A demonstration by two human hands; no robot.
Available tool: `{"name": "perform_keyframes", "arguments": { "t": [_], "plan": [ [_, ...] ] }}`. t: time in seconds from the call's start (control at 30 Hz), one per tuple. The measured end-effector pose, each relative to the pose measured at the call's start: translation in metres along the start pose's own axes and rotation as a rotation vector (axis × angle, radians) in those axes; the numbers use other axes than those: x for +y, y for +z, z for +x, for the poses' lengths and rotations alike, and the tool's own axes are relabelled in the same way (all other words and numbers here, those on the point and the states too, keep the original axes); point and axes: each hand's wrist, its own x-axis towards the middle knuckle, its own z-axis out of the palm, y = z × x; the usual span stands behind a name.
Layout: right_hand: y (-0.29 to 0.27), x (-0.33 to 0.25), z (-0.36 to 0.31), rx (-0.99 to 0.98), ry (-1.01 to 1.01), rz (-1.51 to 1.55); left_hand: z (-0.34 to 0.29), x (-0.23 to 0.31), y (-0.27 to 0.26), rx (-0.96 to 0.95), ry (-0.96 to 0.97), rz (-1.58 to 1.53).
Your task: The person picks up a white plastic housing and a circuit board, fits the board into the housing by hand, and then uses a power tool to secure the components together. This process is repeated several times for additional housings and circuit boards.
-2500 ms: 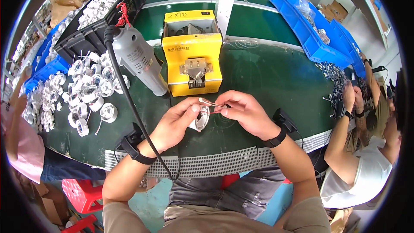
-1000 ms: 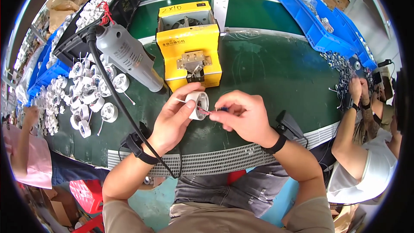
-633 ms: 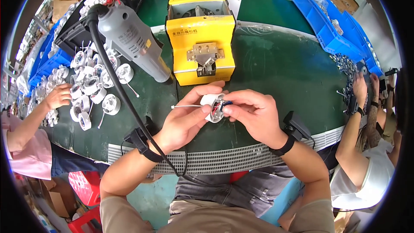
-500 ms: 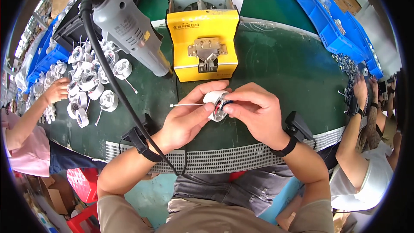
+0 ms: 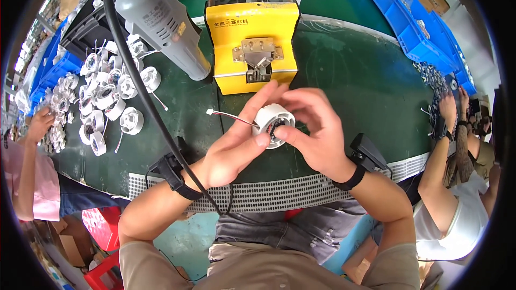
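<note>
A white round plastic housing is held between my two hands, its open face tilted toward me. Dark parts, perhaps a small circuit board, show inside the opening. My left hand grips the housing's left side, thumb at the rim. From that side a thin cable with a small white connector sticks out to the left. My right hand is closed round the right side, its thumb pressed at the opening; its fingers are partly blurred and hide the far side.
Beyond my hands stands a yellow machine. A grey electric screwdriver hangs to its left, its black cable crossing my left forearm. Many similar white housings lie at left. Blue bins sit at far right. Co-workers' hands reach in at both sides.
The housing has turned so its open face shows more toward me. My right fingers have shifted from a pinch at the opening to wrapping its far side. The left co-worker's hand moved further left.
</note>
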Motion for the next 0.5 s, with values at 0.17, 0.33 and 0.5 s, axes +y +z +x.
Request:
{"name": "perform_keyframes", "arguments": {
  "t": [0.17, 0.33, 0.5],
  "plan": [
    [-0.006, 0.003, 0.0, -0.142, 0.229, 0.172, 0.003, 0.002, 0.002, 0.121, -0.082, 0.506],
    [-0.01, -0.004, 0.004, -0.209, 0.272, 0.02, 0.002, -0.001, -0.006, 0.228, -0.141, 0.466],
    [0.0, -0.012, 0.033, -0.103, -0.08, -0.239, 0.005, -0.01, -0.017, 0.251, -0.088, 0.421]
  ]
}}
